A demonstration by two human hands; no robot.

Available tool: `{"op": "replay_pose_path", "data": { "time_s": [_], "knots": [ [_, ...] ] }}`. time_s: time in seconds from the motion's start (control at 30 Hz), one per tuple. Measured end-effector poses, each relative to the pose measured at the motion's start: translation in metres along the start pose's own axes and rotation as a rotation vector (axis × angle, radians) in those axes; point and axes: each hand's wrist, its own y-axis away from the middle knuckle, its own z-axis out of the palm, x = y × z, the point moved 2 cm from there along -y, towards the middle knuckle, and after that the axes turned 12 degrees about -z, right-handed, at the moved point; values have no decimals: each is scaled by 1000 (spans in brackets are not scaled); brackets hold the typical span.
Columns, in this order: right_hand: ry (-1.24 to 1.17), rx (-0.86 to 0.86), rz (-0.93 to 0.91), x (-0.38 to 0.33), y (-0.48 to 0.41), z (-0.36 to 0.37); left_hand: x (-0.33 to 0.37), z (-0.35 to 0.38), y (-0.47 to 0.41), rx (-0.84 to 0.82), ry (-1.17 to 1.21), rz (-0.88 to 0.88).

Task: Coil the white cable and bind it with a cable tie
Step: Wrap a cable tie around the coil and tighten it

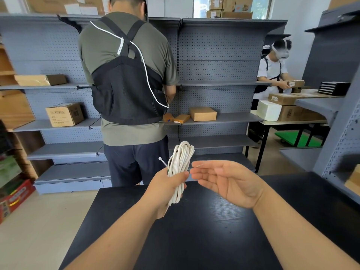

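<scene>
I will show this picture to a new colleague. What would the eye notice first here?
First, the white cable, coiled into a bundle and gripped by the left hand above the black table, with a cable tie sticking out to its left. The right hand is open beside it, palm showing. Behind, a person with a black backpack stands facing the grey shelves.

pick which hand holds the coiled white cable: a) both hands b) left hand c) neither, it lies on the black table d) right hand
b: the left hand has its grip around the middle of the coiled white cable, held up above the table, while the right hand is open beside it with its fingers straight.
</scene>
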Motion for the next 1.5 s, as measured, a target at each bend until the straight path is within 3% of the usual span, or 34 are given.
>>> {"op": "replay_pose_path", "data": {
  "time_s": [0.07, 0.23, 0.33, 0.63, 0.83, 1.0, 1.17, 1.5],
  "knots": [
    [68, 6, -29, -2, -2, 4, 2, 2, 1, -18, 1, 11],
    [700, 282, -168, -7, -13, 15, 2, 4, 5, -25, -15, -2],
    [909, 343, -251, -9, -17, 23, 1, 7, 6, -18, -60, -5],
    [1358, 375, -481, -3, -18, 55, -1, 13, 4, 37, -166, 51],
    [1884, 160, -553, 2, -20, 64, 1, 12, 5, 93, -218, 65],
    [1833, 266, -727, 2, -18, 67, 0, 11, 6, 88, -190, 54],
    [1970, 198, -631, 6, -16, 65, -1, 8, 8, 76, -158, 32],
    [2081, 206, -683, 7, -14, 72, 0, 8, 9, 79, -213, 53]
  ]
}}
